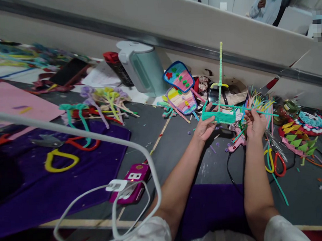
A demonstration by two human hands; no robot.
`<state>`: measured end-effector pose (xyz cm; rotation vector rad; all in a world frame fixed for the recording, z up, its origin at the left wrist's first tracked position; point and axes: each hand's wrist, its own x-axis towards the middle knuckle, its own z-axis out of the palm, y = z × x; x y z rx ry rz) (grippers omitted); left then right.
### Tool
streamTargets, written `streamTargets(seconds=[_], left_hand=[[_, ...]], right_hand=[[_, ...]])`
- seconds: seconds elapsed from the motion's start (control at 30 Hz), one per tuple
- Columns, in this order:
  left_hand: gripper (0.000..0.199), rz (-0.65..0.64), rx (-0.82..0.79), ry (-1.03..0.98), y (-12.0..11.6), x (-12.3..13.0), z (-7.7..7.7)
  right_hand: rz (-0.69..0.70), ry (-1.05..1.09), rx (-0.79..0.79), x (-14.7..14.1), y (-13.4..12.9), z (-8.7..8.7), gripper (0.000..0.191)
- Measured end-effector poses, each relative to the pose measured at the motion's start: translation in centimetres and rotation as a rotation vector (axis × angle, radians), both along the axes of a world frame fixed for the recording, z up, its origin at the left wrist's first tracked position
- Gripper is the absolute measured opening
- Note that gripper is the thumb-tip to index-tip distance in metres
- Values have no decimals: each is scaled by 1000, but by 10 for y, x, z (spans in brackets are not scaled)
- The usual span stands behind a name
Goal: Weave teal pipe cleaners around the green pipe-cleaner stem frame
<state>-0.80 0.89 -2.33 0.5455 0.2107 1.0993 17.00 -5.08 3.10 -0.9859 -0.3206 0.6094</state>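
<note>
Above the desk my left hand [206, 127] grips the left end of a teal pipe-cleaner boat shape [220, 117], its fingers wrapped round the woven side. A pale yellow-green pipe cleaner mast [221, 67] rises from it, with a short yellow crosspiece near the bottom. At the right, my right hand [255, 124] pinches a teal pipe cleaner [270, 113] that runs along the boat's top edge and sticks out past my fingers. Below and between the hands lies a pink glue gun [237, 142] with its black cord.
A white cable [124, 142] loops across the near left, by a magenta power strip [138, 172]. Yellow and red handled scissors [280, 164] lie at right; another yellow-handled pair [61, 161] rests on purple cloth. An electric kettle [144, 69] and pipe-cleaner fans [179, 76] stand by the partition. Beyond it sits a person.
</note>
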Motion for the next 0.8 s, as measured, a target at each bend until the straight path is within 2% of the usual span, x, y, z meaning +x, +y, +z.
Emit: streamTargets(seconds=[0.2,0.33,0.53,0.8], left_hand=[[77,-28,9,2,-1,4,1],[75,-26,13,32,-3,5,3],[80,19,-20,28,-1,3,4],[81,51,-52,32,-1,0,3]], right_hand=[[159,55,-127,-20,10,-11,36],[220,65,-119,-22,13,-19,36],[120,73,-126,-11,9,-14,35],[71,88,-161,1,7,-15,35]])
